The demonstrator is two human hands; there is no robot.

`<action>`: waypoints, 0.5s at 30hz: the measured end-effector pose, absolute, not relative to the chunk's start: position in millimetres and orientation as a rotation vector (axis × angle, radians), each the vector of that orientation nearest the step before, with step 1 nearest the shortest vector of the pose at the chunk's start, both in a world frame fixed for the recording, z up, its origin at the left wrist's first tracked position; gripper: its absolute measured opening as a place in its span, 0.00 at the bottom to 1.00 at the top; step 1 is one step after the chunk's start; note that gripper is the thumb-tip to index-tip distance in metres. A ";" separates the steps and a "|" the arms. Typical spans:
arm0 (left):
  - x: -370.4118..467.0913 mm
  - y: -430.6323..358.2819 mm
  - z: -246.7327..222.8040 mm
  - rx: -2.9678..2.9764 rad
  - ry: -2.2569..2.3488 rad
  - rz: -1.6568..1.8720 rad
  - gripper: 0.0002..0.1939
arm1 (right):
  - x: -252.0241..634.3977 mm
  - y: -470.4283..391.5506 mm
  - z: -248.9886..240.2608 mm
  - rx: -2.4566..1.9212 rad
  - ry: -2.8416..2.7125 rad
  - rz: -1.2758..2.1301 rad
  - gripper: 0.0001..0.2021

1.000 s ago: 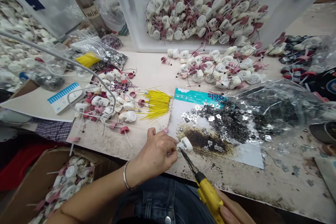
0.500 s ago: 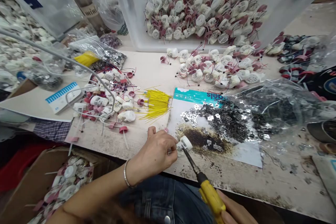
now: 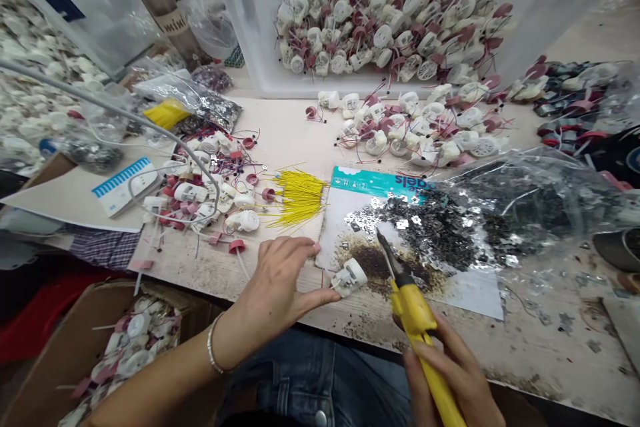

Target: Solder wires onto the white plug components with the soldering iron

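My left hand (image 3: 275, 283) has its fingers spread, with the thumb tip against a small white plastic housing (image 3: 352, 275) on the table's front part. The fingertips point toward the edge of a white sheet with a teal band (image 3: 360, 180). In my right hand (image 3: 457, 377) is a yellow soldering iron (image 3: 415, 310). Its dark metal tip is above a brown-stained patch (image 3: 367, 259) of the sheet, close to a heap of small shiny metal tabs (image 3: 435, 227). A fan of yellow wires (image 3: 300, 199) lies beyond my left hand.
White and pink parts with thin wires lie in a pile (image 3: 193, 190) at left and another (image 3: 415, 123) behind. A clear bin (image 3: 250, 33) full of them stands at the back. A grey cable (image 3: 107, 101) arches across the left. A cardboard box (image 3: 45, 373) sits lower left.
My left hand has let go its pinch on the white housing and spread its fingers, moving left. The soldering iron has lifted off the housing and moved up and right.
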State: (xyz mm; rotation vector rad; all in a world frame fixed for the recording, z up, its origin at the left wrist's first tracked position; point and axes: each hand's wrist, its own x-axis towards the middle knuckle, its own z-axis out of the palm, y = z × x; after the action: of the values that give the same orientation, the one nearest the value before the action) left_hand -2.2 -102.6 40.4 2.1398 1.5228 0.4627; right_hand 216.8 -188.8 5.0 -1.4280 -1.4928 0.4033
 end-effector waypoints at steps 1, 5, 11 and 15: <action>-4.0 -104.9 40.5 2.162 1.516 0.462 0.25 | 211.8 -180.2 1.7 -1.414 -1.513 0.351 0.10; -0.8 -106.0 36.5 2.259 1.346 0.446 0.09 | 193.7 -145.5 -19.1 -1.252 -1.560 0.264 0.09; 19.1 -78.8 27.7 2.334 1.304 0.308 0.11 | 193.6 -139.5 -33.5 -1.158 -1.773 0.294 0.10; 30.4 -62.7 24.3 2.379 1.432 0.036 0.11 | 204.6 -155.2 -26.5 -1.210 -1.595 0.287 0.19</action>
State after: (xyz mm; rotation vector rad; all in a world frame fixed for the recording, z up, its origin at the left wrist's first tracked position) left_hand 30.4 -62.7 24.3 2.3789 1.4323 0.0362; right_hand 204.6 -155.2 -26.5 -1.2102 -1.5955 0.2872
